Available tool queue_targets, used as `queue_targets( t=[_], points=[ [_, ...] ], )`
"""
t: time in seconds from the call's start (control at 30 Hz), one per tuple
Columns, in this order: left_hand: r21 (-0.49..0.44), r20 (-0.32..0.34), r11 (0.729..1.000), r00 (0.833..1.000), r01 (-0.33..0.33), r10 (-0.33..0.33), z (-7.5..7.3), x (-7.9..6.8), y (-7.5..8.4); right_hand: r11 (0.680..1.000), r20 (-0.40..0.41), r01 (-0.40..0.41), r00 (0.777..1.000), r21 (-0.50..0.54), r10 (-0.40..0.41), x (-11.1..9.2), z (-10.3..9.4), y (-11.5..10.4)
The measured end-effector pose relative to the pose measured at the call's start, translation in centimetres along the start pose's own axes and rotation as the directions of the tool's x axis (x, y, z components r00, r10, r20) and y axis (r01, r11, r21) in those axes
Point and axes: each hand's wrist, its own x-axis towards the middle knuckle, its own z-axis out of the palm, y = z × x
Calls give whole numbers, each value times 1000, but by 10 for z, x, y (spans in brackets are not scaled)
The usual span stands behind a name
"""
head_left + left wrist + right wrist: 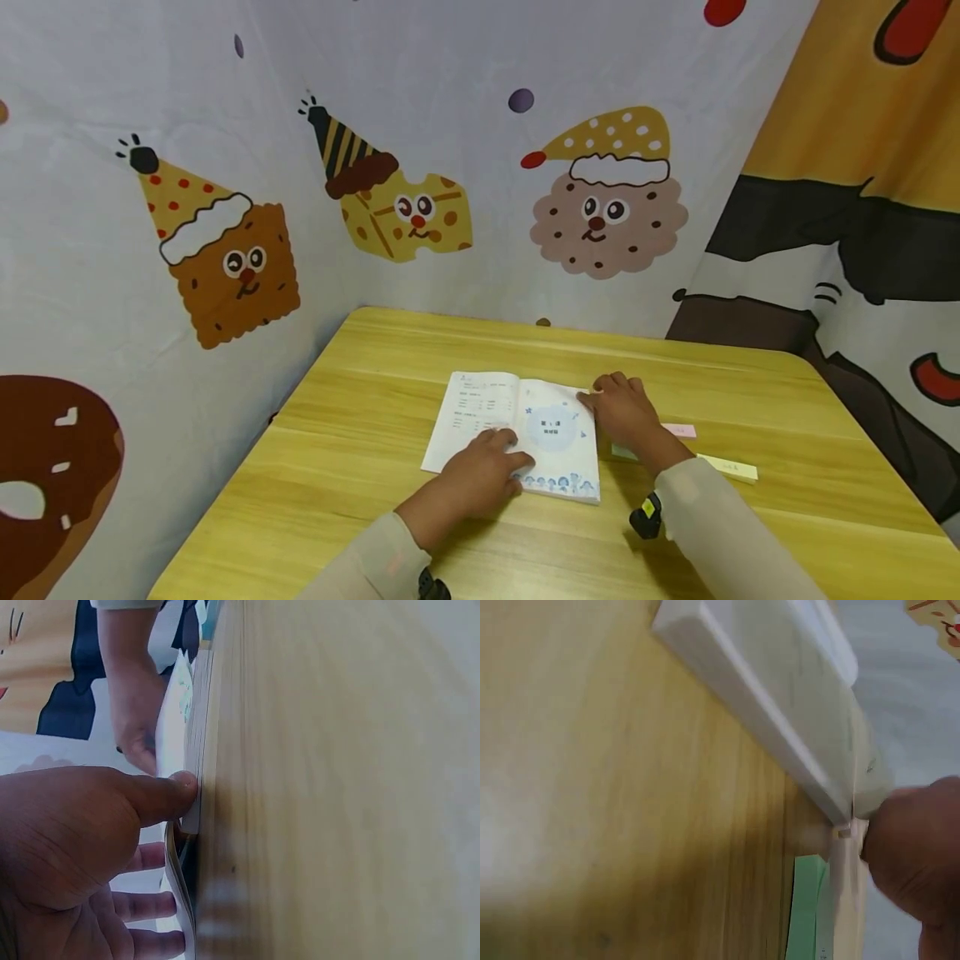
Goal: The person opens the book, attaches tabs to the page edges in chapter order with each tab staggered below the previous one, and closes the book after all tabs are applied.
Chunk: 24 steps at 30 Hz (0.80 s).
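An open book (pixel 553 462) lies on the wooden table, with printed lines on its left page and a pale blue round design on its right page. My left hand (pixel 476 475) rests on the lower middle of the book with fingers spread. In the left wrist view, the thumb (pixel 180 793) presses at the book's lower edge. At the upper right corner my right hand (pixel 622 408) pinches the page. The right wrist view shows that page corner (pixel 870 776) bent up at the fingers, blurred and partly hidden by the hand.
Beside the right forearm lie a pink paper strip (pixel 680 430), a yellow strip (pixel 727 468) and a green strip (pixel 624 452), partly covered by the arm. The wooden table (pixel 420 342) meets a cartoon-printed cloth (pixel 480 292) at the back and left.
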Motion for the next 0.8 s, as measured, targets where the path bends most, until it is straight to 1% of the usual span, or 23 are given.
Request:
queue_targets(
  t=[0.07, 0.1, 0.17, 0.27, 0.33, 0.37, 0.43, 0.5, 0.57, 0.63, 0.7, 0.77, 0.8],
  points=[
    [3, 3, 1000, 1000, 2, -2, 1, 1, 0, 999, -40, -33, 999, 29, 34, -4, -2, 3],
    [4, 4, 1000, 1000, 1, -1, 1, 1, 0, 997, -67, -55, 996, 60, 59, -7, -4, 5],
    [9, 3, 1000, 1000, 1, -1, 1, 1, 0, 990, -140, -84, 985, 113, 99, -13, -8, 8],
    [12, 7, 1000, 1000, 3, -3, -1, 1, 1, 983, -251, -62, 962, 175, 106, -27, -17, 7],
    [10, 8, 1000, 1000, 6, -6, -2, 0, 1, 979, -279, -30, 956, 204, 88, -40, -24, 3],
    [6, 11, 1000, 1000, 8, -9, -3, 0, 2, 977, -274, -15, 959, 213, 75, -47, -27, -1],
    [2, 13, 1000, 1000, 15, -15, -3, 0, 2, 968, -216, -8, 974, 251, 64, -62, -33, -10],
    [-2, 9, 1000, 1000, 19, -19, -3, 0, 3, 956, -98, -48, 992, 288, 80, -75, -38, -19],
    [-4, 5, 1000, 1000, 20, -20, -3, 1, 3, 947, 20, -106, 994, 304, 105, -87, -40, -27],
    [-3, -1, 1000, 1000, 20, -20, -3, 1, 3, 936, 114, -161, 985, 313, 131, -98, -41, -33],
    [-2, -4, 1000, 1000, 18, -18, -4, 1, 3, 928, 154, -183, 978, 325, 139, -107, -39, -37],
    [3, -4, 1000, 1000, 14, -14, -4, 0, 2, 924, 156, -166, 981, 344, 119, -114, -36, -40],
    [3, -3, 1000, 1000, 14, -14, -4, 0, 1, 922, 144, -149, 984, 357, 104, -117, -35, -42]
  ],
)
